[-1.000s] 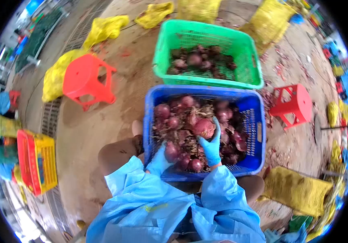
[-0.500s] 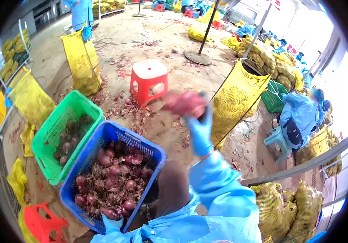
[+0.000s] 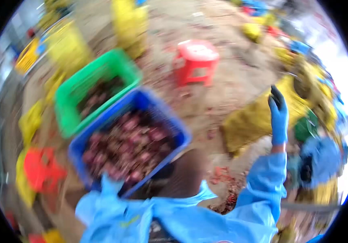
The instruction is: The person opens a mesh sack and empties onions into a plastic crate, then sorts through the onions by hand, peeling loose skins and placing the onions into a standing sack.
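Onions (image 3: 129, 141) lie near the left hand (image 3: 111, 186), grip unclear, but well apart from the open right hand (image 3: 278, 111).

Motion blur is smearing the onions (image 3: 127, 146) in the blue crate (image 3: 178, 131) together; single ones aren't resolving. Dark contents (image 3: 101, 95) of the green crate (image 3: 66, 111) are reading as mush. Left hand (image 3: 111, 185) is blurring at the near rim; can't tell its finger pose or whether it's touching an onion. Top edge is cutting off the upright yellow sack (image 3: 129, 30), bottom edge is cropping the blue jacket (image 3: 182, 218). Red stool (image 3: 42, 168) at left is losing its outline. Far-right background is washing out.
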`<state>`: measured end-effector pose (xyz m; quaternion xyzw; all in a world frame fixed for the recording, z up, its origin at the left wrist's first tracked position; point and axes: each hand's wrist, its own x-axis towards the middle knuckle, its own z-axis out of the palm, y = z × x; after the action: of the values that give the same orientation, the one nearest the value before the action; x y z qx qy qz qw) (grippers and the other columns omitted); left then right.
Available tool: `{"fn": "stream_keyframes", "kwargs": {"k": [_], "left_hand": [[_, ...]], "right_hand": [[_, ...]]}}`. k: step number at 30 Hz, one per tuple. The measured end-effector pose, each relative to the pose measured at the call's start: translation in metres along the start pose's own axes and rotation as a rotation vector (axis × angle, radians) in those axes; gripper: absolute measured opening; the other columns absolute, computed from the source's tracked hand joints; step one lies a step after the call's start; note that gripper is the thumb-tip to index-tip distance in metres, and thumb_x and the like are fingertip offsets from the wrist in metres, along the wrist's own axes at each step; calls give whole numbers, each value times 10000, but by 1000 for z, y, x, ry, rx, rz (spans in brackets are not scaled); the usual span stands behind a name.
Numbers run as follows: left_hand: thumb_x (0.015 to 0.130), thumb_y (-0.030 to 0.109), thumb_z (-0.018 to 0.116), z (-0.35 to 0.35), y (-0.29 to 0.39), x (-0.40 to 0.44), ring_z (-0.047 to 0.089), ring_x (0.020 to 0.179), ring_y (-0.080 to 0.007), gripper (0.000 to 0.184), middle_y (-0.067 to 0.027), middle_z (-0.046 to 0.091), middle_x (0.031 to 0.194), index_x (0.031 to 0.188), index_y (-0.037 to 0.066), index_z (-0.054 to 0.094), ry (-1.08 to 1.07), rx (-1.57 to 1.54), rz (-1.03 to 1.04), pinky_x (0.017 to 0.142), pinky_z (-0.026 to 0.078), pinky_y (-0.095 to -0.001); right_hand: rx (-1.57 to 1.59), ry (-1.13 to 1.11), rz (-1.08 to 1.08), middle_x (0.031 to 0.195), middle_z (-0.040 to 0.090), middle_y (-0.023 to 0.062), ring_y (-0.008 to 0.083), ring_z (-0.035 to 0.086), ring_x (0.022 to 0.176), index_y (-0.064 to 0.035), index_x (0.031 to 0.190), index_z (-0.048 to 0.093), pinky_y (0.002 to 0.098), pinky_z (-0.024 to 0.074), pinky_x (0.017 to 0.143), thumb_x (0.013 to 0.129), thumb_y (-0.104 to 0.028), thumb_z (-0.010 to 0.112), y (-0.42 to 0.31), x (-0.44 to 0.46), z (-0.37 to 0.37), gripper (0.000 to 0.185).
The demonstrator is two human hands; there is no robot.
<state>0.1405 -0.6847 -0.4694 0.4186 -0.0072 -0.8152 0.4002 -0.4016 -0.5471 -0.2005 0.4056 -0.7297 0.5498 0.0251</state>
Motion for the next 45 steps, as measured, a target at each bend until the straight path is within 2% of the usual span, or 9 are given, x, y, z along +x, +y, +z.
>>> {"fn": "stream_keyframes", "kwargs": {"k": [4,8,13,15,21,28,31,38,45], "left_hand": [[893,317,480,7,-4,8,386,576,-177,194,23,412,640,752,186,462,-197,-379,-75,728,405,-414],[900,375,488,44,-18,-3,563,842,-182,203,17,590,915,1009,211,533,-156,-70,-70,860,417,-438],[912,350,485,35,42,-31,567,965,-167,443,-43,582,1115,1270,91,468,-203,927,-15,823,464,-328],[882,308,494,-4,86,6,595,843,-229,370,-125,636,982,1142,52,556,40,1901,693,762,475,-343],[708,127,589,-55,148,119,573,914,-339,499,-180,531,1045,1177,28,453,620,2343,550,733,481,-430],[584,176,718,-86,134,187,604,900,-292,599,-143,559,1006,1119,69,471,951,2476,166,740,497,-410],[555,196,744,-26,163,114,592,928,-294,616,-136,553,1020,1091,75,468,564,2412,169,756,489,-410],[511,197,838,-10,129,25,360,1230,-280,1044,-188,358,1315,1336,23,223,1,1156,702,1034,288,-349],[550,135,836,34,86,-48,213,1336,-270,1176,-184,147,1454,1400,-22,38,-88,1206,1020,1082,200,-335]], "right_hand": [[294,-743,130,1097,559,55,140,521,1015,-11,1211,510,266,416,893,780,59,513,-11,-126,181,436],[725,-1228,392,1375,365,128,194,387,1229,-44,1379,292,306,337,994,790,-83,624,-31,-255,324,677],[1033,-963,1461,1144,493,92,240,507,1014,-123,1219,453,424,433,869,830,-323,577,-48,-305,356,455],[961,-892,1387,1109,513,99,257,520,960,-129,1175,480,413,442,839,805,-345,596,-11,-332,369,443],[879,-850,1421,1150,502,100,276,502,1032,-113,1244,438,461,446,847,776,-325,625,-15,-336,365,547],[840,-965,1109,1236,439,100,229,468,1094,-111,1322,343,349,424,912,700,-66,579,-55,-302,365,666],[970,-976,1051,1248,448,104,260,462,1132,-118,1339,316,395,415,938,697,-77,595,-44,-305,372,702],[1526,-876,1543,1277,455,123,299,450,1177,-65,1304,369,501,417,923,733,-284,607,-59,-309,366,656],[1685,-608,1685,1293,452,92,272,454,1153,-129,1336,350,520,373,943,793,-555,513,-86,-318,363,709]]}}
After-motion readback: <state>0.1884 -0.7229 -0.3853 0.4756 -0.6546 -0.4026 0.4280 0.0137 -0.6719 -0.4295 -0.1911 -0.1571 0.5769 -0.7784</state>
